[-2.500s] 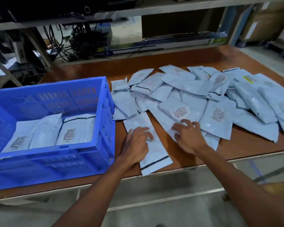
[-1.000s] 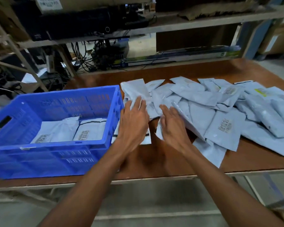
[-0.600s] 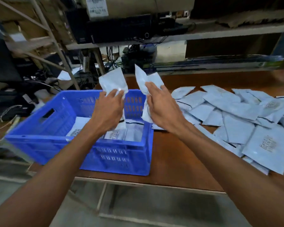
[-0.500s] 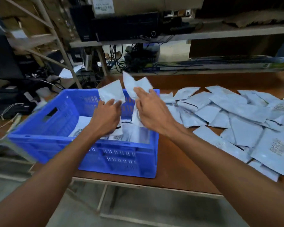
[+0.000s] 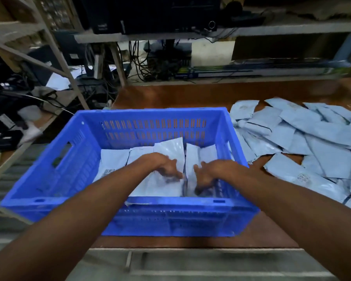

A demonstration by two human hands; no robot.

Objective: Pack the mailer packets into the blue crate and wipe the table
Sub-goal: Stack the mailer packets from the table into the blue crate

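The blue crate [image 5: 150, 114] stands on the brown table [image 5: 190, 94] right in front of me. Both my hands are down inside it. My left hand [image 5: 166, 167] holds a pale mailer packet [image 5: 170, 149] that leans over the ones lying on the crate floor. Just to its right, my right hand [image 5: 207, 173] holds a second packet [image 5: 192, 157] near the crate's right wall. Motion blur hides the fingertips. More packets [image 5: 114, 159] lie flat in the crate on the left. A loose pile of packets [image 5: 304, 142] covers the table to the right.
A metal shelf [image 5: 272, 30] with dark electronics and cables runs behind the table. A slanted rack frame [image 5: 55, 55] and clutter stand at the left. Bare table shows behind the crate and at the front right [image 5: 272, 232].
Both hands carried packets from the pile leftward, over the crate, and lowered them into it. My view has swung left, so the crate is centred.
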